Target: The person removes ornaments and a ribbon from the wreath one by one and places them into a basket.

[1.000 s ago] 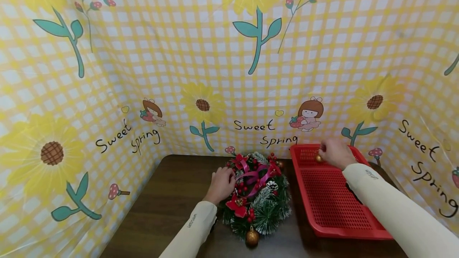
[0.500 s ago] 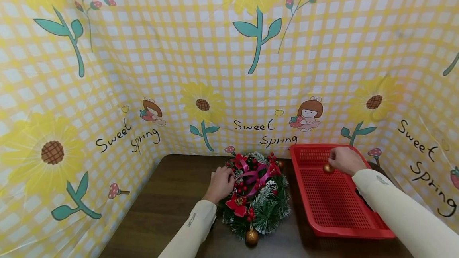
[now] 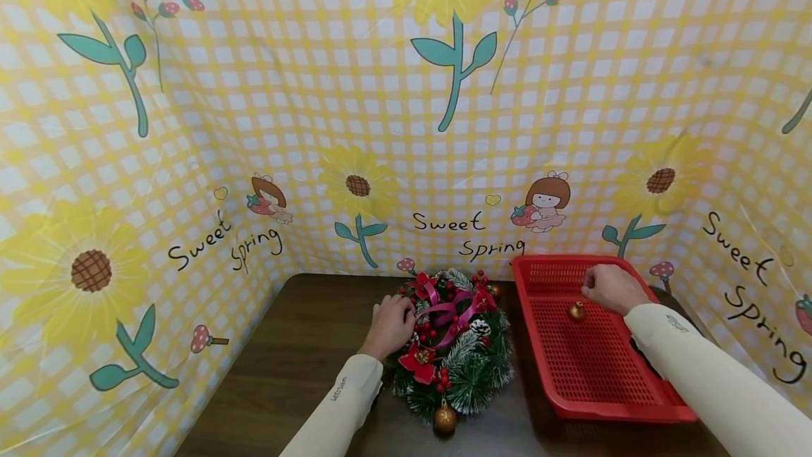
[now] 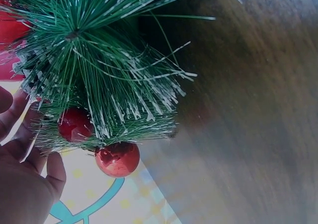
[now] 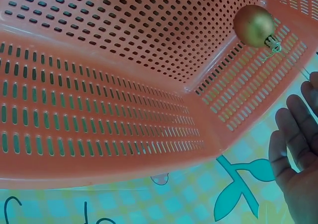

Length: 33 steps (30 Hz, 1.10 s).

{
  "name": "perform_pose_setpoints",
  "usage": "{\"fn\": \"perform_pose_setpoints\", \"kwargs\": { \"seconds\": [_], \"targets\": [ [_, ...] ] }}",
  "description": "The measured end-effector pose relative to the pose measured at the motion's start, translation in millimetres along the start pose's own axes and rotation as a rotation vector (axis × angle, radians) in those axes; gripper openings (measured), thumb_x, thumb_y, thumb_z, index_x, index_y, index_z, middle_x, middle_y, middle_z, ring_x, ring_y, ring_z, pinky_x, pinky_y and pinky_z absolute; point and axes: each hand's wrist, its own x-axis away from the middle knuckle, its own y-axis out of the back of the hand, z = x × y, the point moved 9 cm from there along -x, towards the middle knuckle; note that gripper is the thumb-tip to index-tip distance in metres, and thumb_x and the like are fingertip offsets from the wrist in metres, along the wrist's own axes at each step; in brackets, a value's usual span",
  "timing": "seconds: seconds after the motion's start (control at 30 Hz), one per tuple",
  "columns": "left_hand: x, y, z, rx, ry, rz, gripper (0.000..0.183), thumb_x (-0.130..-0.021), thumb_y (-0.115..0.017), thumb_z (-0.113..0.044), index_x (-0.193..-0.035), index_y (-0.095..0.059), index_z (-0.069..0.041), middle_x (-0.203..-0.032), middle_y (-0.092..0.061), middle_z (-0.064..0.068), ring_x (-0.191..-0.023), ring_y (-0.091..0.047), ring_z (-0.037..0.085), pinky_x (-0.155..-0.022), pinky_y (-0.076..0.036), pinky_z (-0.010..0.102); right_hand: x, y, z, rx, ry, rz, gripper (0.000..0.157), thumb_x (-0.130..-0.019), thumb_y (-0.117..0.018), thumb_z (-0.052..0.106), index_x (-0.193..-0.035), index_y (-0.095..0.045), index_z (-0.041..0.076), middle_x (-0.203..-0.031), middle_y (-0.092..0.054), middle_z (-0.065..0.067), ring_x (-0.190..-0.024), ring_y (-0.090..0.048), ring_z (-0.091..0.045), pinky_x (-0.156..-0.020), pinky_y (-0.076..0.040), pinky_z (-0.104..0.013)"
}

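A Christmas wreath (image 3: 477, 376) with red poinsettias, berries, a pinecone and a magenta ribbon lies on the table. My left hand (image 3: 390, 326) is at its left edge, fingers loosely bent; in the left wrist view, the fingers (image 4: 21, 134) reach in beside the green bristles and red berries. A gold Christmas bauble (image 3: 576, 311) with a small cord is inside the red plastic basket (image 3: 533, 344), apart from my right hand (image 3: 612, 289). That hand hovers over the basket's far right part, its fingers (image 5: 298, 122) loosely bent with nothing between them.
Another gold bauble (image 3: 445, 417) hangs at the wreath's near edge, and one more (image 3: 495, 292) shows at its far right. The dark wooden table (image 3: 285, 372) backs onto a yellow checked cloth (image 3: 304, 111) with printed sunflowers.
My right hand has moved right and slightly nearer over the basket and let go of the gold bauble, now lower in the basket. The left hand and wreath have stayed in place.
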Motion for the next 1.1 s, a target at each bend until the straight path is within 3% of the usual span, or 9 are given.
{"fn": "perform_pose_setpoints", "kwargs": {
  "seconds": [0.3, 0.57, 0.93, 1.1],
  "targets": [
    [-0.8, -2.2, 1.5, -0.004, 0.002, 0.008, 0.013, -0.092, -0.053, -0.016, -0.084, -0.064, -0.017, -0.083, -0.053, -0.006, -0.076, -0.042, 0.016, -0.073, -0.032, 0.039, 0, -0.6, 4, -0.02, 0.024, -0.002, 0.019, -0.089, -0.061, 0.014, -0.071, -0.06, 0.01, -0.061, -0.051, 0.0, -0.052, -0.045, -0.016, -0.053, -0.037, -0.034],
    [0.3, 0.5, -2.2, 0.006, -0.006, 0.004, 0.012, -0.091, -0.055, -0.015, -0.083, -0.064, -0.016, -0.084, -0.054, -0.005, -0.076, -0.042, 0.017, -0.073, -0.032, 0.039, -3, -1.2, 12, -0.018, 0.038, -0.025, 0.013, -0.088, -0.063, 0.015, -0.076, -0.063, 0.01, -0.067, -0.056, 0.001, -0.056, -0.048, -0.015, -0.055, -0.041, -0.034],
    [3.3, -2.2, -1.7, 0.02, -0.021, 0.014, 0.014, -0.093, -0.052, -0.017, -0.086, -0.064, -0.019, -0.084, -0.051, -0.008, -0.076, -0.04, 0.015, -0.071, -0.03, 0.037, -12, -16.2, 73, 0.007, 0.202, -0.098, 0.011, -0.083, -0.07, 0.016, -0.075, -0.062, 0.015, -0.074, -0.053, 0.003, -0.066, -0.048, -0.014, -0.062, -0.045, -0.035],
    [5.0, 0.4, -3.6, 0.016, -0.043, -0.012, 0.015, -0.093, -0.052, -0.016, -0.085, -0.064, -0.019, -0.083, -0.051, -0.008, -0.075, -0.039, 0.015, -0.07, -0.029, 0.036, -10, -24.7, 99, 0.013, 0.284, -0.114, 0.014, -0.083, -0.071, 0.016, -0.073, -0.061, 0.018, -0.074, -0.051, 0.005, -0.066, -0.047, -0.012, -0.062, -0.045, -0.033]
  ]
}}
